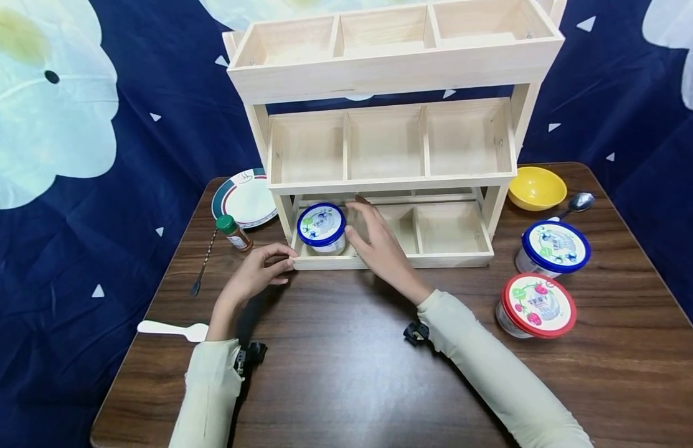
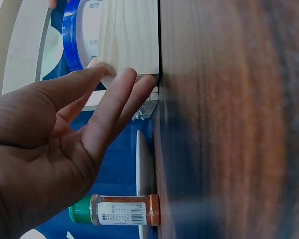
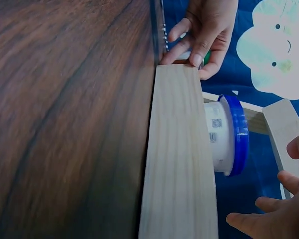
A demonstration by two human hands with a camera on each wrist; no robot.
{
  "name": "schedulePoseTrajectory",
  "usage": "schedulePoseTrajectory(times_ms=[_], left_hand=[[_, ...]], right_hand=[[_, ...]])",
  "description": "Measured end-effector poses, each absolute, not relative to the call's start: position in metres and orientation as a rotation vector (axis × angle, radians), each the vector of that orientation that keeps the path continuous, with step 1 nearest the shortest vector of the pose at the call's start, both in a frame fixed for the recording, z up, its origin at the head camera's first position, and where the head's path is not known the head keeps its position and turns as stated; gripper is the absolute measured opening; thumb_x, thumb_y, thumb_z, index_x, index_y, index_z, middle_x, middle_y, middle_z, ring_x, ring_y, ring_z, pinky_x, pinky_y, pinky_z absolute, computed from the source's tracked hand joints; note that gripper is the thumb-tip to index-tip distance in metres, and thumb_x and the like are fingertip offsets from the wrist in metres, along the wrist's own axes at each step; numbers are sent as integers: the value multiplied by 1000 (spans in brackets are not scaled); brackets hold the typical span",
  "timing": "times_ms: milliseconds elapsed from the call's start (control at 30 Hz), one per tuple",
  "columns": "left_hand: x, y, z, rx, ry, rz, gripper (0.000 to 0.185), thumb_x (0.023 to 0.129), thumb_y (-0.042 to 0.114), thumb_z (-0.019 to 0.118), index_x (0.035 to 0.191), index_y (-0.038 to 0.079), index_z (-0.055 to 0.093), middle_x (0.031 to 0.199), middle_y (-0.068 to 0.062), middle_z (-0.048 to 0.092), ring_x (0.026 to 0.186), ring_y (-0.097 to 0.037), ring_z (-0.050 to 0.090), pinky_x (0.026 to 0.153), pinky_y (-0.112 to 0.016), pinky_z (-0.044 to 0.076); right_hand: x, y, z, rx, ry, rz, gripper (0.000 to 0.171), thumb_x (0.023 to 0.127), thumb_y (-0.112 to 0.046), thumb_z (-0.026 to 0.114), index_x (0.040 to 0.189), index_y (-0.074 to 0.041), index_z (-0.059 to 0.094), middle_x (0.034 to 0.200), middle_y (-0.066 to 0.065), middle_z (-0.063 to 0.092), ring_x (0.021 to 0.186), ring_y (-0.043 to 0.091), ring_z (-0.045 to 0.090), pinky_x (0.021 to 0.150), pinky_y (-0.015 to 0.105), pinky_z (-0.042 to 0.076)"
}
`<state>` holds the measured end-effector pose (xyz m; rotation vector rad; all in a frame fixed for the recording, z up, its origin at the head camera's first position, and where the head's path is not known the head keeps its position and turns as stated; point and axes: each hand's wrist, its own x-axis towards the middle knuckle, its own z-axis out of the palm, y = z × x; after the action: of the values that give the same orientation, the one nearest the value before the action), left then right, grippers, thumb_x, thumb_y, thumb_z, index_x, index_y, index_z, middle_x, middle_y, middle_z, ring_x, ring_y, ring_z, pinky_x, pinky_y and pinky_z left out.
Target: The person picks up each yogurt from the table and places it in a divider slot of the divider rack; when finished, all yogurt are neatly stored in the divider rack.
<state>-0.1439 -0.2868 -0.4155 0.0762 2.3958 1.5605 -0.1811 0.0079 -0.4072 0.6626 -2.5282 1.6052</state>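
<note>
A white tub with a blue lid (image 1: 321, 225) stands in the left compartment of the wooden rack's bottom tier (image 1: 391, 261). At that tier's front left corner, my left hand (image 1: 259, 270) grips the end of the board between thumb and fingers, as the left wrist view also shows. Just right of the tub, my right hand (image 1: 377, 242) is held over the compartments, its fingers spread and holding nothing. In the right wrist view, a gap shows between the right fingers (image 3: 259, 224) and the tub (image 3: 222, 134). Part of the tub's lower side is hidden behind the front board.
On the right are another blue-lidded tub (image 1: 553, 249), a red-lidded tub (image 1: 539, 305), a yellow bowl (image 1: 537, 188) and a metal spoon (image 1: 580, 201). To the left lie a plate (image 1: 248, 199), a green-capped spice jar (image 1: 234, 233), a thin twisted-handle spoon (image 1: 206, 261) and a white utensil (image 1: 172, 329).
</note>
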Motion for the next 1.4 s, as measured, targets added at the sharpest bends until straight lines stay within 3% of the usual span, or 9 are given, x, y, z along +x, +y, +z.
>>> schedulePoseTrajectory(times_ms=[333,533,667,900,1400], left_hand=[[-145,-286,-415,67,2397,1552,22,111,1,60,130,-8,66,122,-28,67,110,-33,69,86,-37,68],[-144,-287,-415,51,2395,1548,22,111,1,61,130,-8,66,120,-27,67,108,-30,69,83,-34,68],[-143,-288,-415,52,2394,1547,22,111,0,60,130,-9,65,120,-28,67,108,-29,69,83,-36,69],[-144,-287,-416,78,2394,1561,21,111,1,61,129,-9,65,120,-28,66,106,-29,70,83,-37,69],[-144,-286,-415,50,2394,1534,22,112,3,60,131,-7,66,122,-27,66,108,-29,69,84,-37,68]], right_hand=[[-177,33,-398,655,-2499,1590,55,112,-25,59,164,-12,45,168,8,45,157,27,38,130,52,34],[-173,46,-394,629,-2481,1618,53,112,-23,60,163,-14,46,165,7,48,147,33,48,110,57,54],[-168,53,-391,596,-2489,1639,53,112,-25,60,163,-17,46,165,3,49,144,31,51,100,51,59],[-161,71,-384,649,-2442,1557,51,113,-20,59,161,-12,47,162,7,53,138,30,54,94,45,58],[-144,102,-366,623,-2347,1596,48,113,-14,57,160,-10,49,159,9,54,141,29,52,95,45,52]])
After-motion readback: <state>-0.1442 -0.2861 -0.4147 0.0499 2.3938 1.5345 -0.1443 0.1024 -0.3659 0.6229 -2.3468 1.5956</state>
